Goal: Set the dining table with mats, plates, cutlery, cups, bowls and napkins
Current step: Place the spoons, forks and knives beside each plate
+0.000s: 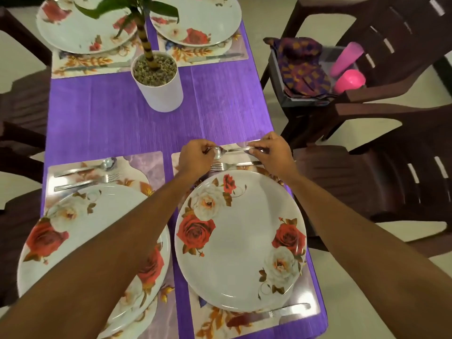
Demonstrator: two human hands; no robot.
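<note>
A steel spoon point(232, 150) lies across the far edge of the near right mat point(305, 307). My left hand point(194, 159) pinches its bowl and my right hand point(274, 152) pinches its handle end. Just below it a fork point(234, 165) rests on the mat, beside a rose-patterned plate point(242, 243). A knife point(281, 311) lies along the mat's near edge. The near left mat holds a plate point(61, 228), a spoon point(97, 166) and a fork point(90, 181). Two far settings each have a plate point(80, 25) point(203, 18) on a mat.
A white pot point(160, 86) with a plant stands mid-table on the purple cloth point(110, 118). On the brown chair point(391, 99) to the right sits a grey tray point(303, 100) with folded purple napkins point(303, 67) and pink cups point(349, 80). More chairs stand on the left.
</note>
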